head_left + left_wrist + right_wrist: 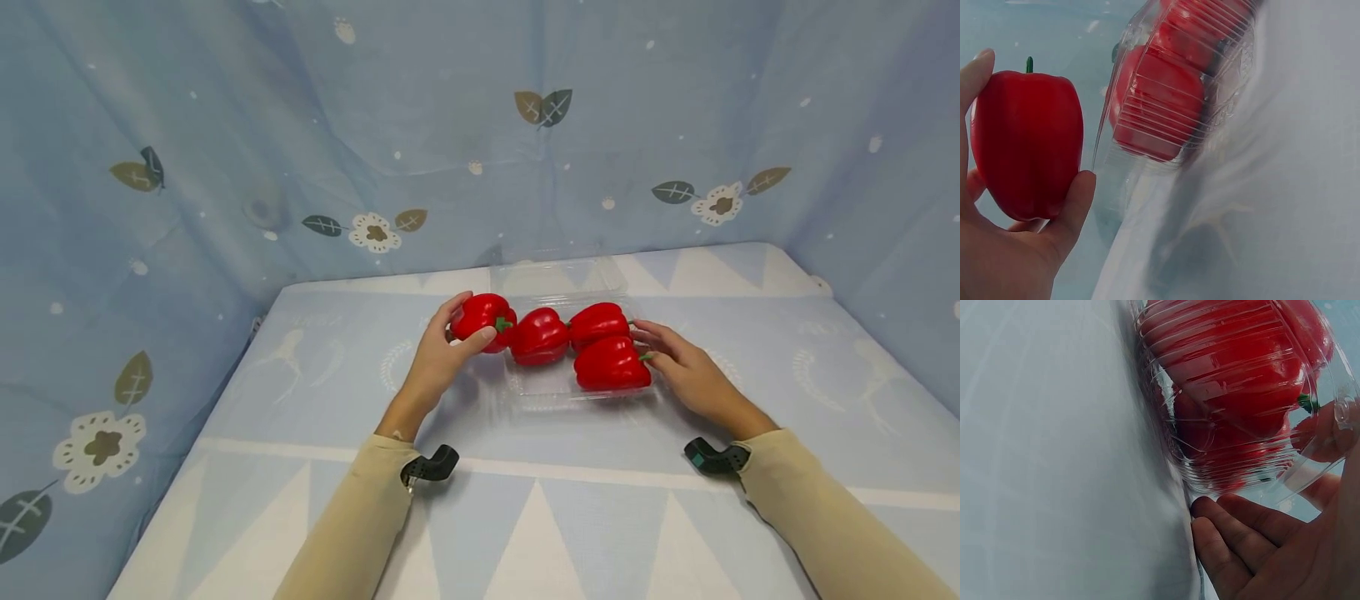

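Note:
My left hand [442,350] grips a red bell pepper [480,317] at the clear box's left side. In the left wrist view, the thumb and fingers curve round this pepper [1029,144], whose green stem points up. My right hand [686,371] holds the right rim of the clear plastic container [543,387]. In the right wrist view, some digits reach over the rim beside a green stem, and other fingers [1235,544] lie outside the wall. Three more red bell peppers lie inside: one on the left [540,337], one back right [597,323], one front right [612,365].
The container's hinged lid [558,275] lies open at the back, near the curtain. A pale blue and white patterned cloth [300,400] covers the table. Blue floral curtain [465,125] surrounds the back and sides. A dark band [431,462] sits at each wrist.

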The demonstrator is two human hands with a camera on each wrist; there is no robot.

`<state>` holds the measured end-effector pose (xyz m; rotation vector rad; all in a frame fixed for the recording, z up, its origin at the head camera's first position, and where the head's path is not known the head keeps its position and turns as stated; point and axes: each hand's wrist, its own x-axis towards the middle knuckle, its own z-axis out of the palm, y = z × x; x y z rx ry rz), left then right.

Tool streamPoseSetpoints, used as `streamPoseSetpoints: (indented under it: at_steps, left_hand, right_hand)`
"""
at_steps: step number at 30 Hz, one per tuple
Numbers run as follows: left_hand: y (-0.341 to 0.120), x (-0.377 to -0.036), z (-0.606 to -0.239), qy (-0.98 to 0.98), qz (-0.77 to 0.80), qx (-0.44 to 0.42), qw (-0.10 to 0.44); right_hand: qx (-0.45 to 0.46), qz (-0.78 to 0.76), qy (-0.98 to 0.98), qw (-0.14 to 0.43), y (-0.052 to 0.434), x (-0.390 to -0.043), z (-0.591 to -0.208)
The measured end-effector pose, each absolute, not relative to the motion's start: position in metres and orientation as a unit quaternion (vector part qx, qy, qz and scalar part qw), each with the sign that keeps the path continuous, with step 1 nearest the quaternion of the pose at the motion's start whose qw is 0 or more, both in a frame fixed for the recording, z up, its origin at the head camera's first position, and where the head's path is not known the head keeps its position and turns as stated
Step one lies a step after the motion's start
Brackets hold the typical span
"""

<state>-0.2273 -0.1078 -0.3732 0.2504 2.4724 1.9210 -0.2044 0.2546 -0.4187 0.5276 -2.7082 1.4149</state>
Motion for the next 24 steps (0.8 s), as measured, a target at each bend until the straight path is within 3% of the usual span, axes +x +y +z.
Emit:
streamPoseSetpoints:
  at_steps: [24]
  left_hand:
    - [-0.1071, -0.2272, -0.3687, 0.783, 0.609, 0.114, 0.054]
  right_hand:
    - [0.177, 0.445, -0.877, 0.028, 0.2565, -0.2043, -0.4179]
